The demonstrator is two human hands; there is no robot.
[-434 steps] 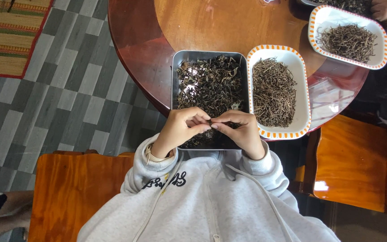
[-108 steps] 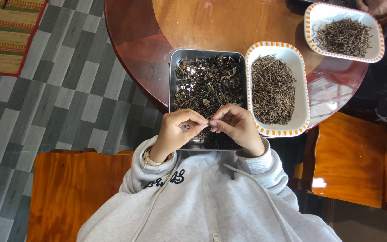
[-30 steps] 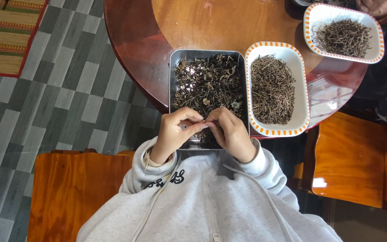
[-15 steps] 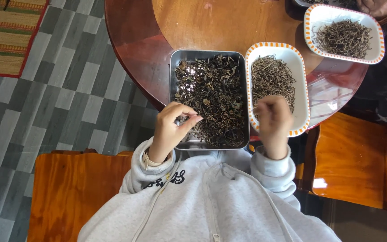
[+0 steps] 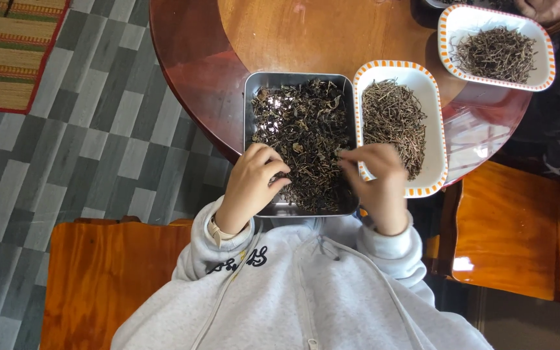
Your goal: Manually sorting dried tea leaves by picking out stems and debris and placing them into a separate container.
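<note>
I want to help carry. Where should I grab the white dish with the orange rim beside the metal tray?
Probably by both short ends of the white dish, hands under the raised orange rim. It is long and heaped with loose dry stems, so keep it level. The right hand hovers over its near corner.

Bright, even daylight, soft shadows, white glare on the glossy table [image 5: 481, 133] – right hand [image 5: 378, 178] motion-blurred

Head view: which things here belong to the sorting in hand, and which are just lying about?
In use:
left hand
right hand
metal tray of dark leaves
near dish of stems

Lying about:
far dish
rug
chair
</note>
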